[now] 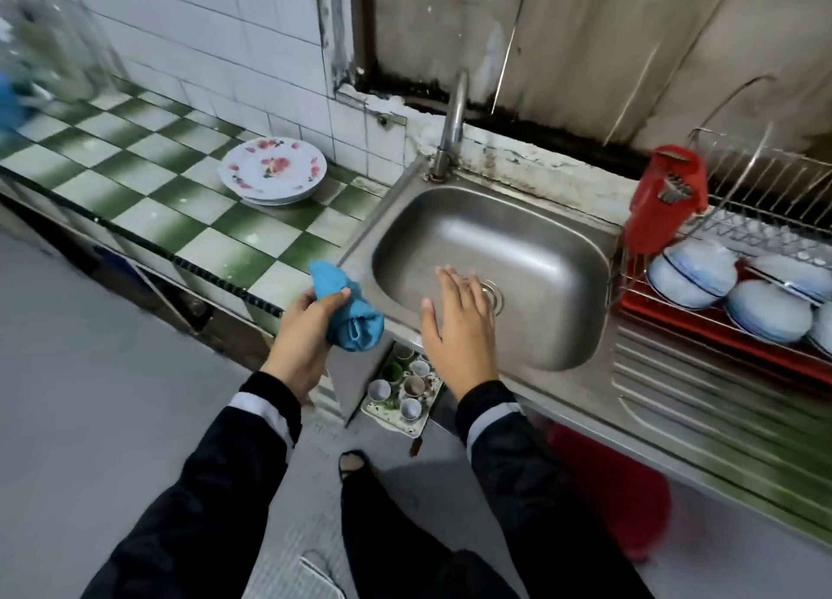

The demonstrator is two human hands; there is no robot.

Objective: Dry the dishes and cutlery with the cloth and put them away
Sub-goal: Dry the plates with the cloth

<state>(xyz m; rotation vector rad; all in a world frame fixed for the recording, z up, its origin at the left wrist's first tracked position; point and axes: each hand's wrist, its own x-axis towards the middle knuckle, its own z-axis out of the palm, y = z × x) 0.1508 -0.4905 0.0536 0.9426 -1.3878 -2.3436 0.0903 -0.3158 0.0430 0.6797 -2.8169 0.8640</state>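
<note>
My left hand point(301, 328) grips a bunched blue cloth point(346, 310) above the left edge of the steel sink point(553, 247). My right hand point(459, 324) hovers flat over the sink's front rim, fingers straight, holding nothing. A small stack of white plates with red flowers point(273, 169) sits on the green-and-white tiled counter point(148, 184) left of the sink. Several white bowls with blue rims point(693, 274) lie in the wire dish rack point(765, 193) at the right. A red cutlery holder point(666, 207) with utensil handles hangs at the rack's left end.
A curved tap point(452, 121) rises behind the sink. The ribbed steel drainboard point(675, 382) runs under the rack's red tray point(729, 333). On the floor below the sink stands a tray of small cups point(403, 391). A clear jug point(45, 40) is blurred at far left.
</note>
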